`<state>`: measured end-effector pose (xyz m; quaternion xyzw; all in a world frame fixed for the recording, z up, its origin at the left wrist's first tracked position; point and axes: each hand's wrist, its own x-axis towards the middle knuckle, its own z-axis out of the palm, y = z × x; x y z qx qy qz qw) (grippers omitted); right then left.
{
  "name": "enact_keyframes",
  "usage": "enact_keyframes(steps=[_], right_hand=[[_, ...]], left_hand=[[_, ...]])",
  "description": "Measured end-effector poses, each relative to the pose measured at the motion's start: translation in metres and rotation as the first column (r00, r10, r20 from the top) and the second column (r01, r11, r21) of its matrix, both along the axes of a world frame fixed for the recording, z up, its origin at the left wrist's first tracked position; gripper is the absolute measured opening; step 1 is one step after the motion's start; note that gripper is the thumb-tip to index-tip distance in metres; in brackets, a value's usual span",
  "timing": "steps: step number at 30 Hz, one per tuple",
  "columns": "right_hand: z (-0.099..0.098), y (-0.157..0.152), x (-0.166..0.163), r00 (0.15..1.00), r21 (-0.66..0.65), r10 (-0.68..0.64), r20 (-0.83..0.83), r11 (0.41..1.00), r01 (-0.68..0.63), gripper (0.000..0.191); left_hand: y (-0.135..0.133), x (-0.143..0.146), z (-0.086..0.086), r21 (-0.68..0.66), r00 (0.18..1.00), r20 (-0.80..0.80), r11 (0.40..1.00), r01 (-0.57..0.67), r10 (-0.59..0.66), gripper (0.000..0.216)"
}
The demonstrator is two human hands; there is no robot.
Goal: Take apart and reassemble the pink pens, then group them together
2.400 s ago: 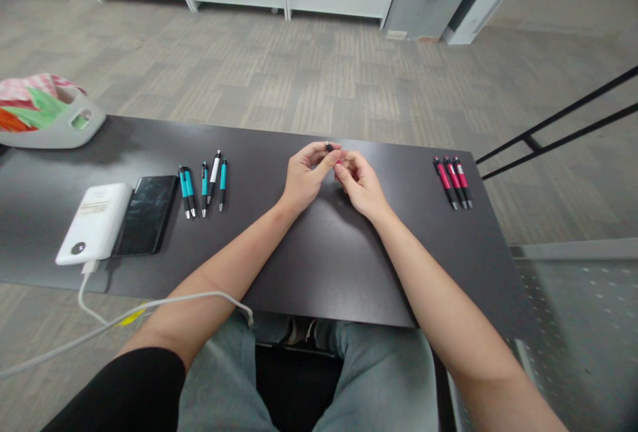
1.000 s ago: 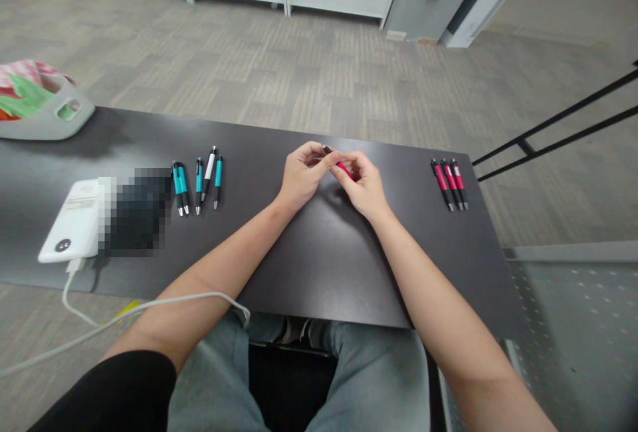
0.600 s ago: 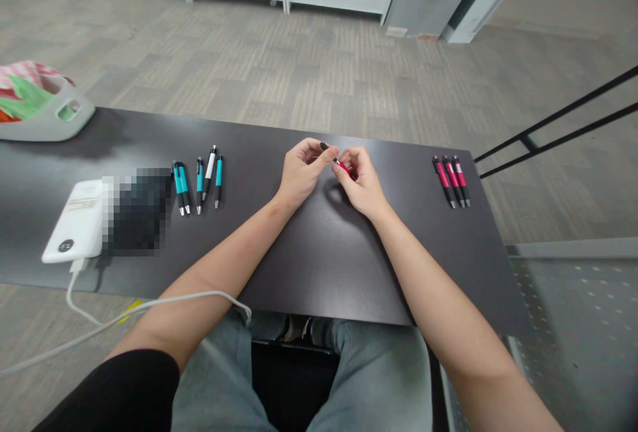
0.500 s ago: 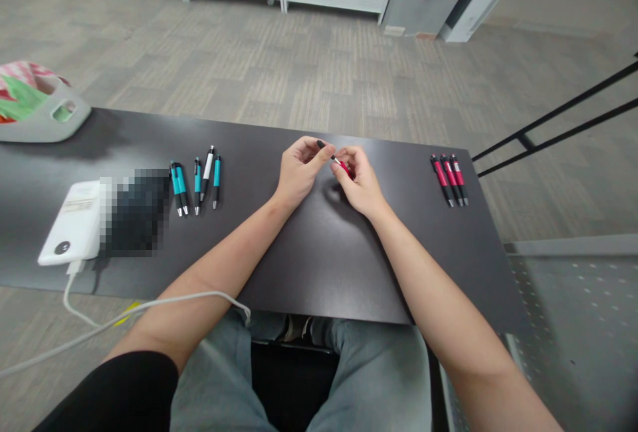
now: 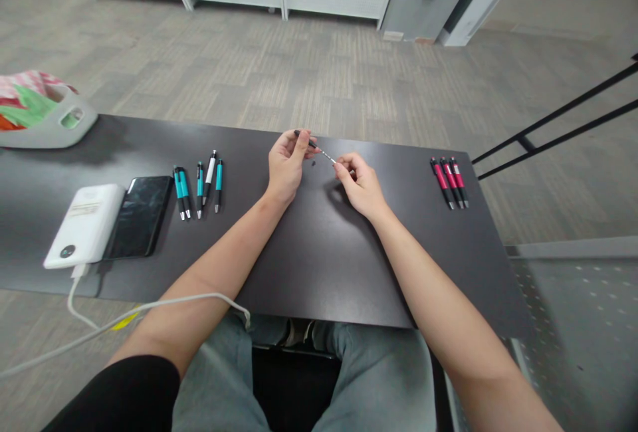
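Observation:
My left hand [image 5: 285, 167] is closed round a black pen tip section [image 5: 302, 135], from which a thin refill [image 5: 323, 151] sticks out to the right. My right hand [image 5: 359, 183] is closed, its fingertips right at the refill's far end; the red barrel it held earlier is hidden in the fist. Both hands hover over the middle of the black table [image 5: 319, 252]. A tiny dark speck [image 5: 314, 164] lies on the table between them.
Several teal pens and a white one [image 5: 198, 183] lie left of my hands. Three red pens [image 5: 450, 181] lie at the right. A phone [image 5: 140, 215] and a white power bank [image 5: 84, 224] with a cable sit far left; a grey basket [image 5: 47, 116] stands at the back left.
My hands have drawn apart: the left moved left with the black tip, and the thin refill now shows between them. The red barrel is no longer visible.

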<state>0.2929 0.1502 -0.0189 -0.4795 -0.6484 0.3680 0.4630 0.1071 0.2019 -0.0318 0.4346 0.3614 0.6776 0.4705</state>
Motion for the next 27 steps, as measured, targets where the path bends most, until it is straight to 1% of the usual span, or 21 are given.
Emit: enact_keyframes(steps=[2, 5, 8, 10, 13, 15, 16, 18, 19, 20, 21, 22, 23, 24, 25, 26, 27], right_hand=[[-0.002, 0.001, 0.001, 1.0, 0.007, -0.009, -0.014, 1.0, 0.009, 0.042], [-0.004, 0.004, 0.002, 0.997, -0.001, -0.037, -0.062, 0.999, 0.037, 0.043], [-0.006, 0.009, 0.005, 0.99, -0.027, -0.087, -0.107, 0.996, 0.084, 0.046], [-0.007, 0.011, 0.007, 0.985, -0.035, -0.116, -0.126, 0.993, 0.113, 0.046], [-0.007, 0.013, 0.009, 0.98, -0.041, -0.139, -0.141, 0.99, 0.135, 0.048], [-0.007, 0.014, 0.009, 0.978, -0.035, -0.143, -0.155, 0.99, 0.139, 0.051], [-0.007, 0.015, 0.009, 0.976, -0.028, -0.142, -0.165, 0.99, 0.14, 0.054], [-0.008, 0.016, 0.01, 0.972, -0.012, -0.14, -0.187, 0.99, 0.14, 0.057], [-0.009, 0.017, 0.01, 0.971, -0.006, -0.138, -0.194, 0.99, 0.14, 0.058], [-0.009, 0.017, 0.011, 0.97, 0.0, -0.137, -0.2, 0.99, 0.14, 0.059], [-0.01, 0.018, 0.012, 0.97, 0.006, -0.136, -0.203, 0.99, 0.14, 0.059], [-0.01, 0.019, 0.013, 0.969, 0.013, -0.134, -0.206, 0.99, 0.139, 0.058], [-0.011, 0.019, 0.013, 0.969, 0.019, -0.13, -0.209, 0.99, 0.137, 0.058], [-0.011, 0.019, 0.014, 0.969, 0.026, -0.127, -0.213, 0.99, 0.135, 0.057], [-0.012, 0.02, 0.015, 0.969, 0.031, -0.124, -0.216, 0.991, 0.133, 0.057], [-0.012, 0.02, 0.015, 0.969, 0.034, -0.121, -0.217, 0.991, 0.131, 0.056], [-0.012, 0.02, 0.015, 0.969, 0.035, -0.119, -0.216, 0.991, 0.129, 0.055]], left_hand=[[0.002, -0.003, 0.0, -0.009, 0.999, 0.027, 1.0, -0.016, 0.017, 0.06], [0.004, -0.008, 0.0, -0.056, 0.999, 0.016, 0.998, -0.038, 0.039, 0.063], [0.007, -0.012, -0.001, -0.091, 1.0, -0.017, 0.996, -0.014, 0.012, 0.057], [0.01, -0.014, -0.004, -0.104, 1.0, -0.024, 0.995, 0.005, -0.007, 0.057], [0.014, -0.015, -0.01, -0.094, 0.999, -0.029, 0.995, 0.028, -0.03, 0.073], [0.014, -0.016, -0.012, -0.067, 0.995, -0.08, 0.996, 0.054, -0.06, 0.085], [0.013, -0.017, -0.012, -0.052, 0.989, -0.132, 0.996, 0.066, -0.072, 0.086], [0.009, -0.02, -0.01, -0.014, 0.95, -0.303, 0.997, 0.073, -0.074, 0.077], [0.005, -0.022, -0.008, 0.014, 0.905, -0.422, 0.997, 0.072, -0.059, 0.07], [0.001, -0.023, -0.004, 0.044, 0.833, -0.552, 0.996, 0.074, -0.037, 0.064], [-0.003, -0.024, 0.0, 0.071, 0.735, -0.678, 0.994, 0.083, -0.013, 0.06], [-0.008, -0.025, 0.004, 0.084, 0.618, -0.786, 0.991, 0.102, 0.003, 0.06], [-0.012, -0.025, 0.008, 0.077, 0.502, -0.865, 0.989, 0.127, 0.003, 0.062], [-0.016, -0.025, 0.012, 0.057, 0.407, -0.914, 0.987, 0.149, -0.009, 0.063], [-0.02, -0.024, 0.015, 0.028, 0.334, -0.942, 0.985, 0.167, -0.03, 0.064], [-0.022, -0.023, 0.017, 0.0, 0.288, -0.956, 0.984, 0.178, -0.052, 0.064], [-0.023, -0.022, 0.019, -0.022, 0.262, -0.963, 0.983, 0.181, -0.069, 0.065]])
